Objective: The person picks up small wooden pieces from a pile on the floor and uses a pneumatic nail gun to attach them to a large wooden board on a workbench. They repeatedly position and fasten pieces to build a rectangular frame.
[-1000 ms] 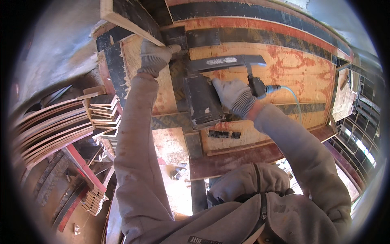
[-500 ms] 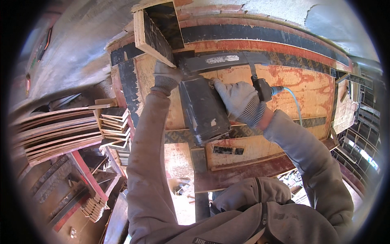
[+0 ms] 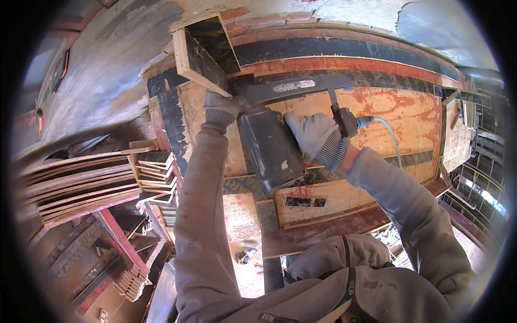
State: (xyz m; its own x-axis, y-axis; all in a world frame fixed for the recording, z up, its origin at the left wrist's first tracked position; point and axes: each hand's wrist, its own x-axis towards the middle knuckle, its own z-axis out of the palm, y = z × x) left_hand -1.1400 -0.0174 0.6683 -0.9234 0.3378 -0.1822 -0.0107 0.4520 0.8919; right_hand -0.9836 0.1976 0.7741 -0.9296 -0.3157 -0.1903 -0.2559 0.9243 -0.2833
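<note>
My right hand (image 3: 315, 133) wraps the nailer (image 3: 271, 148), likely for control; left hand (image 3: 221, 110), closure unclear, apparently steadies the board (image 3: 204, 60)

One head-worn fisheye view, close and downward over left hand (image 3: 221, 110) and right hand (image 3: 316, 137).

A pneumatic nailer (image 3: 272, 151) sits over a plywood worktop (image 3: 388, 110) between the left hand (image 3: 222, 109) and the right hand (image 3: 314, 135), its air hose (image 3: 395, 137) running right. A plywood angle piece (image 3: 203, 59) stands just beyond the left hand; stacked plywood angles (image 3: 89, 185) lie farther left, with a wall (image 3: 355, 11) behind the worktop.
</note>
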